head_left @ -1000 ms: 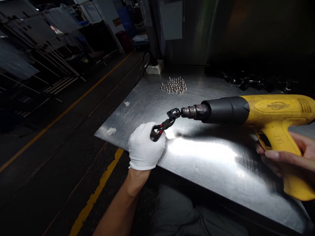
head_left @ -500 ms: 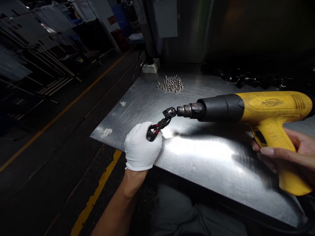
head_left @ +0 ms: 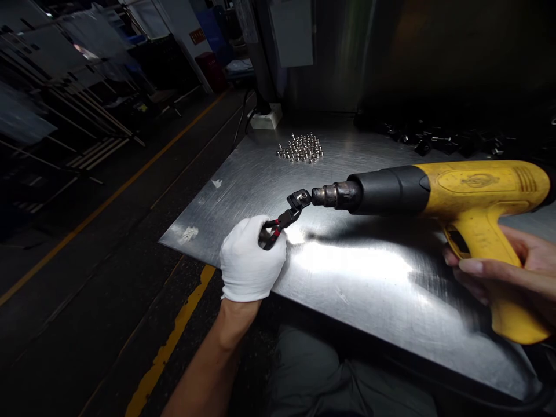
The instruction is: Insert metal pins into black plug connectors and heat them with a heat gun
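My left hand [head_left: 252, 259], in a white glove, is closed round the handles of small pliers [head_left: 285, 219] with black and red grips. The jaws hold a small black part [head_left: 299, 200] with a metal piece on it, raised over the metal table. My bare right hand [head_left: 516, 269] grips the handle of a yellow and black heat gun [head_left: 478, 184]. The gun's stepped metal nozzle [head_left: 334, 195] points left, its tip right beside the black part. Part of my right hand is hidden behind the gun's handle.
On the metal table [head_left: 373, 313] stands a cluster of small shiny metal pieces [head_left: 300, 148]. Dark parts [head_left: 452, 143] lie in a heap at the back right. A white socket box [head_left: 266, 117] with a plug sits at the back left corner. Racks [head_left: 82, 116] stand beyond the floor at left.
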`<state>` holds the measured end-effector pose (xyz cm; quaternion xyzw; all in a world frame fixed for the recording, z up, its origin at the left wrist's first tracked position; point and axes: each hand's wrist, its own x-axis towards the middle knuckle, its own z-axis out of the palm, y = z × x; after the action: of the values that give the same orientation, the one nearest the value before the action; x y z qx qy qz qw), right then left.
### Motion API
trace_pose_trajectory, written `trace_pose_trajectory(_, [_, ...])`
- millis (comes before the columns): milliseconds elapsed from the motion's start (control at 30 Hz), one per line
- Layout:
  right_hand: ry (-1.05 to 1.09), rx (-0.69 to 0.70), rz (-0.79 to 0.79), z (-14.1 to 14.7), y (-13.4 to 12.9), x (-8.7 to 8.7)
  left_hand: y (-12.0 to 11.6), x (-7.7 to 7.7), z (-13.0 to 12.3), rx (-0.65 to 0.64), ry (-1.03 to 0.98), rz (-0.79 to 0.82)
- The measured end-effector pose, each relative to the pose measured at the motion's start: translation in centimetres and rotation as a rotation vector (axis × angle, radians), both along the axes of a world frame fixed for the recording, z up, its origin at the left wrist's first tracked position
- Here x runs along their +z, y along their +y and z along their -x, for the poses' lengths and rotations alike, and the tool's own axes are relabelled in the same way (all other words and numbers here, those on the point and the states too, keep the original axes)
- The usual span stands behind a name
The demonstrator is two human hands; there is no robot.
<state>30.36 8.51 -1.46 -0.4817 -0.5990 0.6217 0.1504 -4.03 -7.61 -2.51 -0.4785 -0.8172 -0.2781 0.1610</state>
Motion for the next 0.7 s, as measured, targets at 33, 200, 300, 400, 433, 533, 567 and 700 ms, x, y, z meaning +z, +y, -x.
trace_pose_trajectory(33, [-0.004, -0.002, 0.001, 0.0, 0.0, 0.0, 0.0, 0.0, 0.0, -0.001, 0.0, 0.0])
trace_pose_trajectory(200, [-0.023, -0.015, 0.022, 0.0, 0.1, 0.1, 0.0, 0.0, 0.0, -0.003, 0.001, 0.001])
trace_pose_trajectory(300, [-0.017, -0.011, 0.027, 0.0, 0.0, 0.2, 0.0, 0.0, 0.0, -0.002, 0.002, -0.004])
trace_pose_trajectory(400, [-0.015, -0.006, 0.028, 0.0, -0.1, 0.3, 0.0, 0.0, 0.0, 0.0, 0.004, -0.008])
trace_pose_trajectory(433, [-0.016, -0.009, 0.029, 0.0, -0.1, 0.3, 0.0, 0.0, 0.0, 0.001, 0.004, -0.008])
trace_pose_trajectory(533, [-0.002, -0.013, 0.034, -0.1, 0.0, 0.1, 0.1, 0.0, 0.0, 0.001, -0.001, -0.005])
trace_pose_trajectory(567, [0.017, -0.01, 0.037, -0.1, 0.1, -0.1, 0.1, 0.0, 0.0, 0.001, -0.003, -0.005])
trace_pose_trajectory(700, [0.12, -0.022, 0.075, -0.4, 0.4, -0.8, 0.0, 0.2, 0.2, -0.007, -0.027, -0.034])
